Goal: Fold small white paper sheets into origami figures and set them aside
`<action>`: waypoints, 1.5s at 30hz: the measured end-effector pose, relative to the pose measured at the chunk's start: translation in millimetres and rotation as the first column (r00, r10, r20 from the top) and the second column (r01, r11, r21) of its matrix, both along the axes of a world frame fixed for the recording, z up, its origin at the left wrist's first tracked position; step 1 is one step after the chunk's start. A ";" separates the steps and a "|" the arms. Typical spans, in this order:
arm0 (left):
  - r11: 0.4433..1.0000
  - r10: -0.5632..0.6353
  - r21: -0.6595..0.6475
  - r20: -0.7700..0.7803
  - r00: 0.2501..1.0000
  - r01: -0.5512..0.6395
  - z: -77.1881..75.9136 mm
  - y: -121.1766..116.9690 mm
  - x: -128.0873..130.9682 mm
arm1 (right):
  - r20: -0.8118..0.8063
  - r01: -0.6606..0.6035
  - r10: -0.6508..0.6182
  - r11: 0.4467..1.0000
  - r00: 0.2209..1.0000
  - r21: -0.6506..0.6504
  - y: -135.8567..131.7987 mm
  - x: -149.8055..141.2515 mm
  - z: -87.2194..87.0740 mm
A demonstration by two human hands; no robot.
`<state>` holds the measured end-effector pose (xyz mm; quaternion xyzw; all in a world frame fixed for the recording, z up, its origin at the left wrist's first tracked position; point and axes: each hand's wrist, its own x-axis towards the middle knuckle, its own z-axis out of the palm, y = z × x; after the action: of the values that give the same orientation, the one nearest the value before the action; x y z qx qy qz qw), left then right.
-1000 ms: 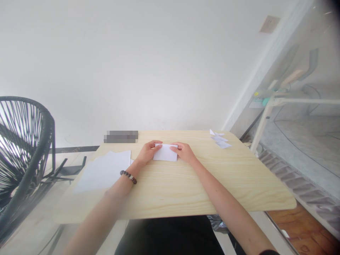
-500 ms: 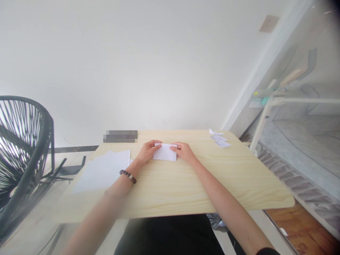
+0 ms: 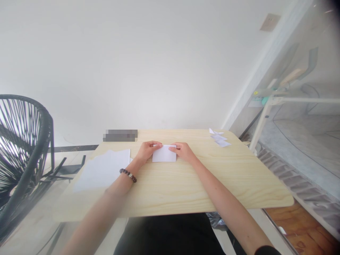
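A small white rectangle of folded paper (image 3: 164, 154) is held between both hands over the middle of the table. My left hand (image 3: 147, 150), with a dark beaded bracelet on its wrist, pinches the paper's upper left corner, thumb on the near face. At the upper right edge my right hand (image 3: 183, 150) grips it in the same manner. The fingers behind the paper are partly hidden. Left of my left forearm lie loose white paper sheets (image 3: 102, 170). Several folded white paper pieces (image 3: 220, 138) rest in a row at the table's far right.
The pale wooden table (image 3: 239, 177) stands against a white wall. A dark object, blurred out by pixels (image 3: 120, 135), sits at its back left corner. To the left is a black woven chair (image 3: 39, 131); a white metal frame (image 3: 261, 125) stands at the right.
The paper has shifted very slightly toward me, and my left thumb has moved a little along its top edge. Both hands keep their hold; the sheets and folded pieces stay put.
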<state>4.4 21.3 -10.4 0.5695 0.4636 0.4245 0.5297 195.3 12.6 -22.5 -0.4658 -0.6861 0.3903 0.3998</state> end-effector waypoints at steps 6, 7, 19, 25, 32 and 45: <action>1.000 0.005 -0.005 -0.008 1.000 -0.005 -0.7 0.6 -1.0 | 0.025 -0.020 0.019 0.999 1.000 0.026 0.4 0.8 0.6; 1.000 0.003 -0.004 -0.015 1.000 -0.003 -0.6 0.5 -0.8 | 0.043 -0.016 0.014 0.999 0.999 0.042 0.6 0.8 0.6; 0.996 -0.043 0.070 -0.135 0.990 0.053 -5.4 -2.2 7.3 | 0.158 0.051 -0.090 0.970 0.983 0.237 1.6 -11.8 -2.2; 0.992 -0.062 0.101 -0.168 0.984 0.080 -6.4 -3.0 8.6 | 0.164 0.061 -0.107 0.962 0.981 0.266 0.5 -15.8 -2.2; 0.988 -0.074 0.121 -0.208 0.975 0.100 -7.1 -1.1 6.6 | 0.206 0.061 -0.133 0.945 0.969 0.320 -1.0 -19.0 0.3; 0.938 -0.089 0.284 -0.360 0.929 0.200 2.0 -5.3 7.9 | 0.259 -0.013 -0.098 0.919 0.961 0.394 -1.9 -12.8 1.5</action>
<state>12.3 16.0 -8.4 0.7446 0.4308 0.3472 0.3735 182.5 10.7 -21.0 -0.4406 -0.7886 0.1681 0.3947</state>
